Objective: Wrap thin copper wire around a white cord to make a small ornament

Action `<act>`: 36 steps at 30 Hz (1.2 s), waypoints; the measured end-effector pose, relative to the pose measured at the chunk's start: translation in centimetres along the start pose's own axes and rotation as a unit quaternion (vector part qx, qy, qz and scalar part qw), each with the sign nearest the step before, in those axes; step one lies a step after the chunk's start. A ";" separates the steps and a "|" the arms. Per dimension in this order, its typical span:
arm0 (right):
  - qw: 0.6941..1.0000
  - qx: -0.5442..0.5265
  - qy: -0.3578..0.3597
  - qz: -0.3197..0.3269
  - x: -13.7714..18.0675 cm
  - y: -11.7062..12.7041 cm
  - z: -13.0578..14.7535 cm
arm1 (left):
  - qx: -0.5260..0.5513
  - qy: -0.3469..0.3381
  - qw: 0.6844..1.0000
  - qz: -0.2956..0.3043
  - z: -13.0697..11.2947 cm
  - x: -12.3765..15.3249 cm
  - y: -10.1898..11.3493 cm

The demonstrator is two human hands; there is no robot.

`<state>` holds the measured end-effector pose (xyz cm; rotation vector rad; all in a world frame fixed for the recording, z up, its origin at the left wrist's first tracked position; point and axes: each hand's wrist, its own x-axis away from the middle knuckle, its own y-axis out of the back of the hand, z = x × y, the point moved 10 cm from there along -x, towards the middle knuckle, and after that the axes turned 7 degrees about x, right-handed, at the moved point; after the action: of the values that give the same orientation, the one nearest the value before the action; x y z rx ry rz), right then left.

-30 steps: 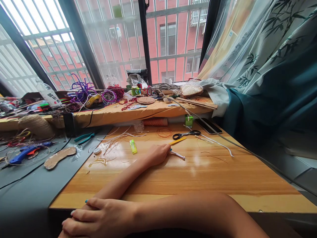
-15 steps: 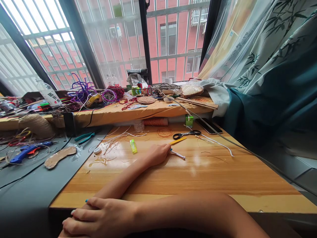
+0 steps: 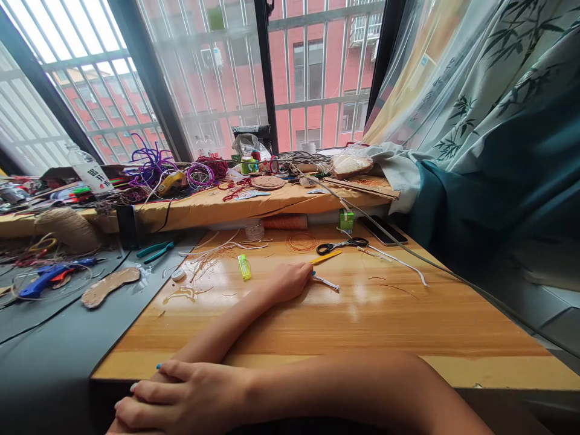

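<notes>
My left hand (image 3: 289, 281) lies on the wooden table (image 3: 362, 320), its fingers curled under so that what they hold, if anything, is hidden. A short white strip (image 3: 327, 283) sticks out on the table right at its fingertips. A yellow lighter (image 3: 244, 266) lies just left of that hand, and black scissors (image 3: 341, 245) and a yellow strip (image 3: 325, 257) lie beyond it. My right arm crosses in front of me. My right hand (image 3: 181, 399) rests flat on my left forearm near the elbow, fingers stretched out and holding nothing.
A raised ledge (image 3: 203, 208) under the window is crowded with coloured wire coils, cord and tape. Copper wire (image 3: 300, 243), a green box (image 3: 345, 220) and a phone (image 3: 383, 230) lie at the table's back. Left, on grey matting: teal pliers (image 3: 155, 250), a blue glue gun (image 3: 45, 281). Curtains hang right.
</notes>
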<state>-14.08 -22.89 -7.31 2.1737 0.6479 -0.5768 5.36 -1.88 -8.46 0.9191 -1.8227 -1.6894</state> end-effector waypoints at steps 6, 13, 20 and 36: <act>1.000 -0.002 0.003 0.021 0.0 -0.3 -0.1 | 0.000 -0.007 1.000 -0.007 -0.1 0.0 0.0; 1.000 -0.004 0.007 0.017 0.0 -0.1 -0.1 | -0.006 -0.031 0.999 -0.028 -0.2 0.0 0.0; 0.999 -0.008 -0.012 -0.028 0.0 0.1 -0.1 | -0.008 -0.036 0.999 -0.035 -0.1 0.0 0.0; 0.999 -0.009 -0.016 -0.027 0.1 0.0 0.0 | -0.009 -0.032 0.999 -0.032 -0.1 -0.1 0.0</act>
<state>-14.05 -22.82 -7.35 2.1307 0.6940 -0.6317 5.45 -1.86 -8.46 0.9351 -1.8338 -1.7896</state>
